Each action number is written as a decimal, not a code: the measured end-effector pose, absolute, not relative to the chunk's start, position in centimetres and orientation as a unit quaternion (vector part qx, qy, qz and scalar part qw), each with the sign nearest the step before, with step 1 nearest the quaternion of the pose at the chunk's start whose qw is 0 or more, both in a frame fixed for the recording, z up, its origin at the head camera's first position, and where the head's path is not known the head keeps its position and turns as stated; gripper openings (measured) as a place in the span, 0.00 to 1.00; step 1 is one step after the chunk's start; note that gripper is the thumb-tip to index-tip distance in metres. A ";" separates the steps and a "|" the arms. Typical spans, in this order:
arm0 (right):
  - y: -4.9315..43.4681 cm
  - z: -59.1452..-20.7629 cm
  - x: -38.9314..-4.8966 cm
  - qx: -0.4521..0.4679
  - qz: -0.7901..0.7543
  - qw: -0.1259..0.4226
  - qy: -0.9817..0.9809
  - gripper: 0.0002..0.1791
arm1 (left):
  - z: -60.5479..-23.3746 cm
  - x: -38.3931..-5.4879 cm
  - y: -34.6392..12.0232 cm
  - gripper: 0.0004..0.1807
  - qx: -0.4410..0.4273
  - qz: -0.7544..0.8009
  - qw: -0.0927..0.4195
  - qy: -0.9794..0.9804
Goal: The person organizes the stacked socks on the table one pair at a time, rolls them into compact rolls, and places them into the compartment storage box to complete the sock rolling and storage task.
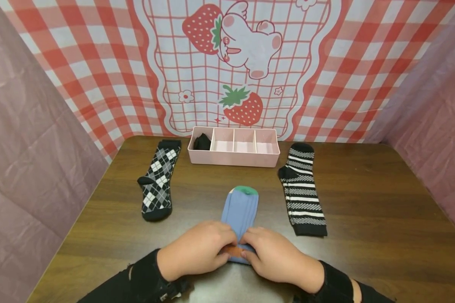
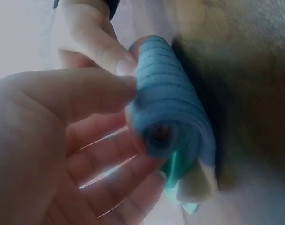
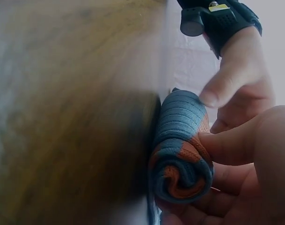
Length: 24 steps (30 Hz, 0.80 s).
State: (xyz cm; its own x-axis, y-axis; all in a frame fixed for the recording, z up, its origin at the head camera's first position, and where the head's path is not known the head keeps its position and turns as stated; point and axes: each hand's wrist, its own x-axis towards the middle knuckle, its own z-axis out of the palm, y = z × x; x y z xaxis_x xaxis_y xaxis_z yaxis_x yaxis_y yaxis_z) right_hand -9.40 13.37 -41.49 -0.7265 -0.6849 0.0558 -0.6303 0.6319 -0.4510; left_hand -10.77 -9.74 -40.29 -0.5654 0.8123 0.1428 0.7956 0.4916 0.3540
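Observation:
A blue sock (image 1: pixel 239 212) with a green end lies lengthwise on the table, its near end rolled up and showing orange. My left hand (image 1: pixel 199 248) holds the left side of the roll. Opposite it, my right hand (image 1: pixel 274 254) grips the right side, with the fingertips of both hands close together. The left wrist view shows the ribbed blue roll (image 2: pixel 165 79) under the left thumb, its spiral end towards the camera. Blue and orange layers coil in the sock roll (image 3: pixel 182 173) beside the right thumb. In the head view the fingers cover part of the roll.
A pink divided box (image 1: pixel 233 158) stands at the back, with a black bundle (image 1: pixel 202 142) in its leftmost compartment. An argyle sock (image 1: pixel 160 181) lies at left and a black-and-white striped sock (image 1: pixel 302 191) at right. A checked cloth (image 1: pixel 349 84) hangs behind the table.

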 end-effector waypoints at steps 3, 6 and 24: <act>13.4 -41.4 -9.5 -0.360 -0.230 0.066 0.902 0.01 | -40.2 -10.5 -9.7 0.11 0.471 0.174 0.022 0.865; 13.3 -41.5 -9.6 -0.359 -0.231 0.068 0.902 0.02 | -40.2 -10.3 -9.7 0.14 0.474 0.164 0.017 0.865; 13.4 -41.7 -9.6 -0.332 -0.254 0.063 0.906 0.06 | -40.9 -10.4 -9.4 0.08 0.474 0.170 -0.004 0.864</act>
